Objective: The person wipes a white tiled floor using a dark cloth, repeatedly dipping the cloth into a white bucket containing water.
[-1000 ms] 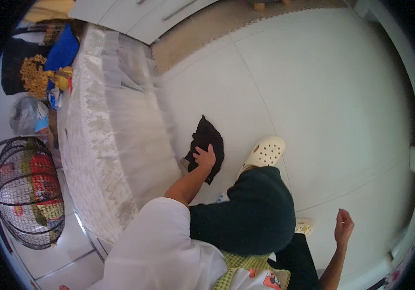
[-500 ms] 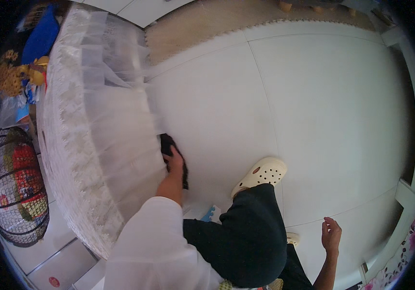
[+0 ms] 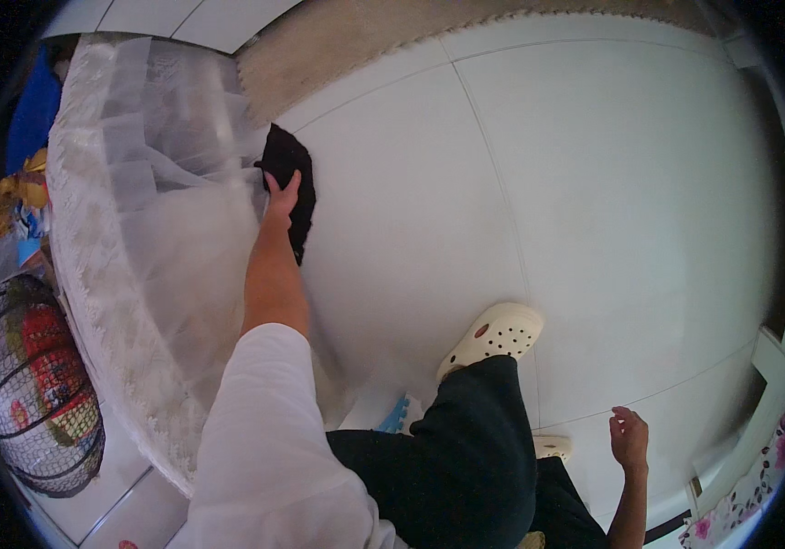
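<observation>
My left hand [image 3: 284, 196] grips a crumpled black cloth [image 3: 299, 157] on the pale tiled floor [image 3: 621, 210], right beside the hem of a sheer white lace cover [image 3: 200, 229]. Its thumb and one finger show spread over the cloth; the other fingertips are hidden. At the lower right, my right hand [image 3: 629, 441] hangs above the floor with nothing in it, its fingers loosely bent and a little apart.
A cream clog [image 3: 502, 331] is on my forward foot, and a second clog [image 3: 553, 446] shows behind it. On the left lies a black mesh basket [image 3: 40, 384] with colourful packets. A brown mat [image 3: 319, 59] borders the far floor; a white frame [image 3: 731, 439] stands at right.
My left hand has slid the black cloth forward and slightly left along the lace hem, and the arm is stretched further. The right hand has hardly moved.
</observation>
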The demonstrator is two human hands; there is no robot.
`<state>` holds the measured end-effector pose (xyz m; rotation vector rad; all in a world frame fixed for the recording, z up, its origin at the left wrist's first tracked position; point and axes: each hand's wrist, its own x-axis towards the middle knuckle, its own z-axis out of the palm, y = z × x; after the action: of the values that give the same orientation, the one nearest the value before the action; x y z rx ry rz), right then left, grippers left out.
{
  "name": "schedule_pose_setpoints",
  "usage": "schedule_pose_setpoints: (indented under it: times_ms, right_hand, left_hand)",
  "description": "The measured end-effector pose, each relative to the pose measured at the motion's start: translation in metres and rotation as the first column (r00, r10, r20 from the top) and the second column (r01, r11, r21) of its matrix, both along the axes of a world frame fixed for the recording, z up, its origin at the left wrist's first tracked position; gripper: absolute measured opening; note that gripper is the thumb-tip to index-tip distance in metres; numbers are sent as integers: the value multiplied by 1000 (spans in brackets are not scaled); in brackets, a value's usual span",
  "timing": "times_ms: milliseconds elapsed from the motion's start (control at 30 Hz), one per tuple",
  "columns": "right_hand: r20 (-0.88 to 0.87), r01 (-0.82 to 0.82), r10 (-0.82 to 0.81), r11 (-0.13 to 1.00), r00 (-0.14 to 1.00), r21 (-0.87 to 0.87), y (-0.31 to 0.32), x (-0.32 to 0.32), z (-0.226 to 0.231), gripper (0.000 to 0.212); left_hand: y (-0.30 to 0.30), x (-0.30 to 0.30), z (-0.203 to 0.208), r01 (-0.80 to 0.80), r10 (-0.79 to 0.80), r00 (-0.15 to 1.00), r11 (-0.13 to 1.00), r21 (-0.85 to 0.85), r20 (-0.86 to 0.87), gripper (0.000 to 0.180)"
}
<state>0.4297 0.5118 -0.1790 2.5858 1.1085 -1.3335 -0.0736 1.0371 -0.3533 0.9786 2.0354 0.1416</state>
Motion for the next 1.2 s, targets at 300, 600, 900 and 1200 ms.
schedule_pose_setpoints:
  times_ms: [300, 600, 900, 1200]
  right_hand:
    - [-39, 54, -52, 997, 998, 58, 6, 3, -3, 19]
    - [41, 87, -92, 991, 995, 104, -27, 11, 3, 20]
    - [-8, 165, -166, 974, 986, 155, -50, 5, -4, 20]
    - [135, 24, -51, 981, 990, 193, -22, 10, -64, 52]
  left_hand:
    - [65, 196, -1, 684, -642, 695, 729, 25, -324, 88]
    - [-93, 444, 14, 982, -976, -87, -117, 148, -199, 73]
    - [-176, 393, -7, 738, -871, 73, -280, 614, -486, 52]
    - [-26, 163, -24, 197, -139, 871, 977, 77, -472, 85]
